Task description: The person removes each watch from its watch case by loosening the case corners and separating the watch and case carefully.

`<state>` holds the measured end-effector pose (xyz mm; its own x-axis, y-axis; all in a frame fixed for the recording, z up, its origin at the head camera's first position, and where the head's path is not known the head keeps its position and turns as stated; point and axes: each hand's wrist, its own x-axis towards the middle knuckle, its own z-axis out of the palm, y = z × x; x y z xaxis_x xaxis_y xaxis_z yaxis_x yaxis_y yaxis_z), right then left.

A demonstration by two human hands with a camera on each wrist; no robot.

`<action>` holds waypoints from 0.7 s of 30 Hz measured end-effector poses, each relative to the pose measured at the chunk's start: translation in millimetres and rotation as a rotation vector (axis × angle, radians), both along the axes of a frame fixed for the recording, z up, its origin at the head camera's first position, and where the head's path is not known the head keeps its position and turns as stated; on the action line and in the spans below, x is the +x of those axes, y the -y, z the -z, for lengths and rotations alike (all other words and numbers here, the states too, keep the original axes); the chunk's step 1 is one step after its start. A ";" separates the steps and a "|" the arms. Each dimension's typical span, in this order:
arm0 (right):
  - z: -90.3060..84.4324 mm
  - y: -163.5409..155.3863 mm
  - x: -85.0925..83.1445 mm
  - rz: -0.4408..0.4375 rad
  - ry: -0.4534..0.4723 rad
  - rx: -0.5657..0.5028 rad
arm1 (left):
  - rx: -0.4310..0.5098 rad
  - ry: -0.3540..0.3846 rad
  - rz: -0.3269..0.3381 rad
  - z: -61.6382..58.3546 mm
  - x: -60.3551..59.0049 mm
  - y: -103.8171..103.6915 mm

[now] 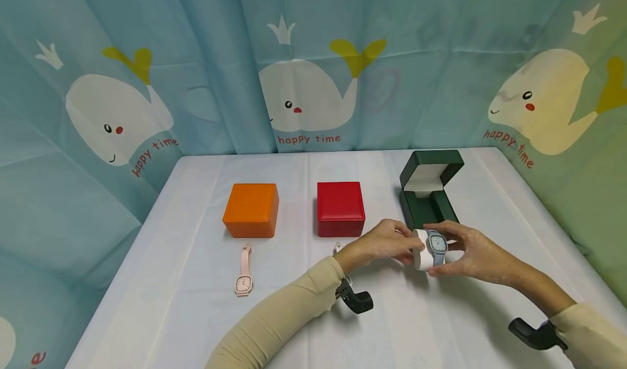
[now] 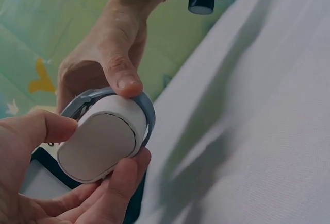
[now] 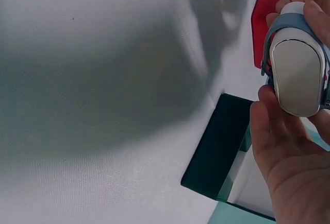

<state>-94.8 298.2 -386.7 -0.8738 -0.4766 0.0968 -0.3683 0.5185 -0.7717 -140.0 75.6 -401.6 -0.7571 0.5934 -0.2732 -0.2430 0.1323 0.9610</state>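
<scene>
A wristwatch with a light blue strap is wrapped around a white oval watch cushion. My left hand pinches the cushion's left side between thumb and fingers. From the other side, my right hand grips the watch and cushion, its thumb on the strap in the left wrist view. Both hands hold them up just in front of an open green watch box, whose lid is raised. In the right wrist view the flat end of the cushion faces the camera.
An orange box and a red box, both closed, stand left of the green one. A pink-strapped watch lies before the orange box. Another watch is mostly hidden under my left forearm. A curtain hangs behind the table.
</scene>
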 end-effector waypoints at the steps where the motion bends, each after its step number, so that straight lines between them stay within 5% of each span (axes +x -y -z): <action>1: 0.3 0.2 0.3 0.008 -0.001 0.002 | 0.004 0.008 -0.006 0.2 0.1 -0.3; 8: 4.3 0.3 3.4 0.041 0.009 -0.023 | 0.007 0.015 -0.030 -0.2 2.0 -0.3; 16: 8.2 -1.4 11.0 0.025 0.402 -0.247 | 0.017 0.009 -0.002 0.8 2.9 3.1; 21: 17.0 -5.7 10.4 -0.109 0.602 -0.515 | 0.031 0.021 0.022 1.5 3.2 4.3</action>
<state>-84.4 304.0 -403.7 -0.7972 -0.5858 -0.1455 0.1595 0.0281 -0.9868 -136.8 71.3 -403.1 -0.7379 0.6183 -0.2705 -0.2608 0.1085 0.9593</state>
